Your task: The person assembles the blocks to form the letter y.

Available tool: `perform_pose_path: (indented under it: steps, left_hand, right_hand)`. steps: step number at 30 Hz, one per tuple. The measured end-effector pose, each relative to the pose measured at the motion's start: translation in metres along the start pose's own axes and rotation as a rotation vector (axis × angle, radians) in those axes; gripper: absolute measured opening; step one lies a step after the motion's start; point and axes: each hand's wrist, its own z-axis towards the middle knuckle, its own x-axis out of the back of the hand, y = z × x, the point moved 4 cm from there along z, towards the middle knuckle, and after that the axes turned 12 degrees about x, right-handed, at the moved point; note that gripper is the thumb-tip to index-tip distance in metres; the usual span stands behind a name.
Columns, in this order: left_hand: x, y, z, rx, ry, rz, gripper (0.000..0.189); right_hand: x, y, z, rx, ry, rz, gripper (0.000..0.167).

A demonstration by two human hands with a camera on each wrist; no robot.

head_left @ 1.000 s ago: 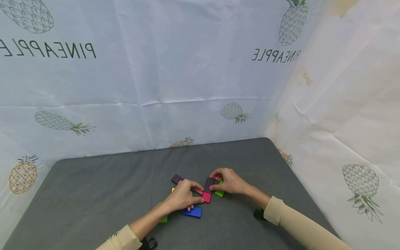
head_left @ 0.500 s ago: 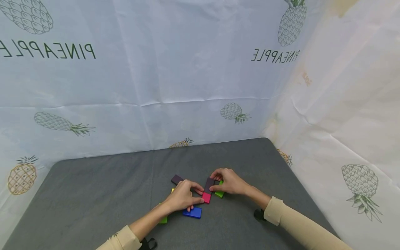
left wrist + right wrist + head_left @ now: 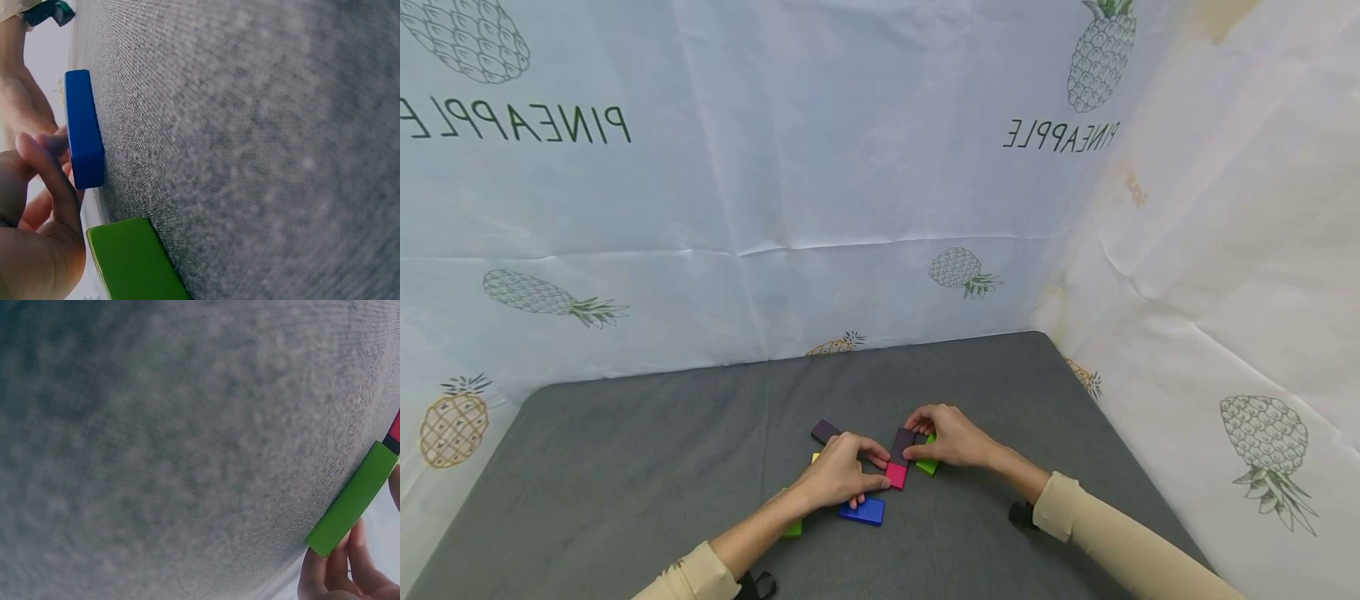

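Note:
Near the middle of the table, a small red block [image 3: 896, 475] and a dark block [image 3: 902, 446] lie end to end in the head view. My left hand [image 3: 838, 471] holds the red block, thumb and fingertips at its left side. The right hand [image 3: 953, 436] grips the dark block, with its thumb along the right side and fingers at the far end. Under that hand lies a bright green block [image 3: 928, 457], seen edge-on as a green slab [image 3: 353, 499] in the right wrist view. A blue block [image 3: 862, 511] sits just below the left hand's curled fingers.
A second dark block [image 3: 824, 430] lies beyond the left hand. A yellow block [image 3: 815, 456] is mostly hidden by that hand, and another green block [image 3: 793, 527] shows under the left wrist. Grey cloth covers the table [image 3: 647, 467]; a pineapple-print curtain [image 3: 850, 183] hangs behind.

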Motion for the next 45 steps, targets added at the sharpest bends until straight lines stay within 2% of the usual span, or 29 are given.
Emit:
perform_pose_path:
  steps: [13, 21, 28, 45]
  left_hand:
    - [0.000, 0.000, 0.000, -0.003, 0.008, 0.003, 0.028]
    - [0.001, 0.002, -0.001, -0.001, 0.013, 0.010, 0.030]
    - [0.002, 0.001, -0.001, 0.002, 0.021, 0.004, 0.030]
    - [0.002, -0.001, -0.003, 0.015, 0.017, -0.017, 0.029]
  right_hand:
    - [0.001, 0.001, 0.001, -0.012, -0.005, 0.003, 0.040]
    - [0.006, 0.001, -0.002, 0.001, 0.006, 0.020, 0.047]
    - [0.011, 0.002, -0.013, 0.011, 0.022, -0.004, 0.052]
    - [0.009, 0.006, -0.042, -0.052, 0.057, -0.006, 0.063]
